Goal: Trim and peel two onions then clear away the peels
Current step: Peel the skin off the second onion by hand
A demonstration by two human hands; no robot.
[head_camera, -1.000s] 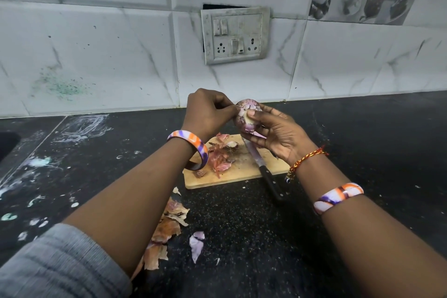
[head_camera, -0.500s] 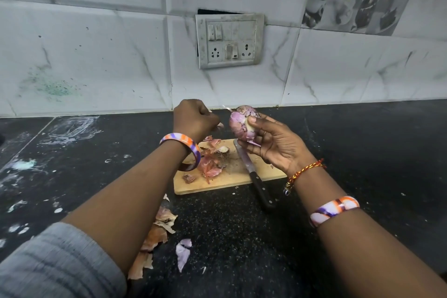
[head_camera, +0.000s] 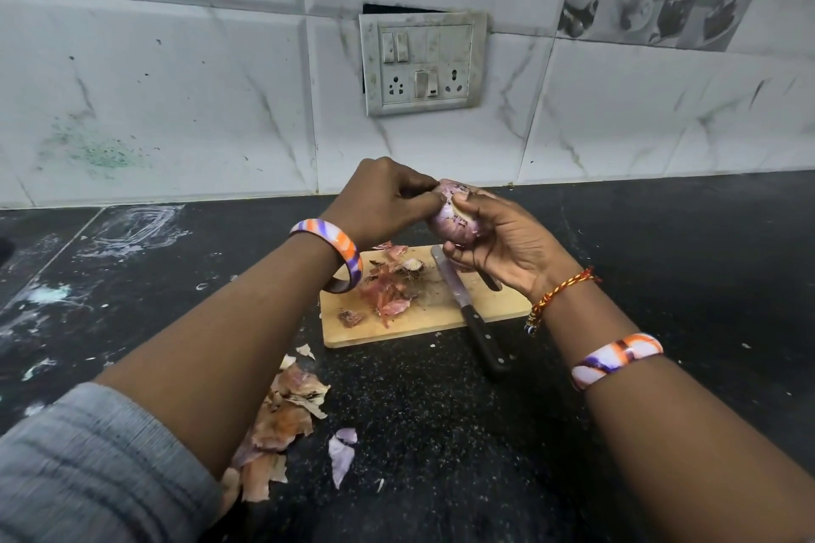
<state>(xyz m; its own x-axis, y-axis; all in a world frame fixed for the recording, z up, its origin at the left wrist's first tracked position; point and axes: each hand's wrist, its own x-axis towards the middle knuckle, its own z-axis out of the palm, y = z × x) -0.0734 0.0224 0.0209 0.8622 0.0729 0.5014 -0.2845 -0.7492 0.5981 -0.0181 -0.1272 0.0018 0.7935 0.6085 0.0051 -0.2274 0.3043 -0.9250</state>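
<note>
A purple onion point(head_camera: 454, 225) is held in the air above the wooden cutting board point(head_camera: 494, 304). My right hand point(head_camera: 516, 247) cups it from below and the right, thumb on top. My left hand point(head_camera: 383, 203) has its fingertips pinching at the onion's upper left side. Reddish peels and a trimmed root end point(head_camera: 390, 282) lie on the board. A black-handled knife point(head_camera: 467, 309) lies across the board's right part, handle off its front edge. More dry peels point(head_camera: 286, 414) and a purple piece point(head_camera: 342, 454) lie on the black counter under my left forearm.
The black counter point(head_camera: 661, 242) runs to a white tiled wall with a switch and socket plate point(head_camera: 423, 62). White smears mark the counter at the left.
My left hand pulled away from the onion to the left half a second ago and is back at it now, pinching its skin. The right hand kept hold of the onion.
</note>
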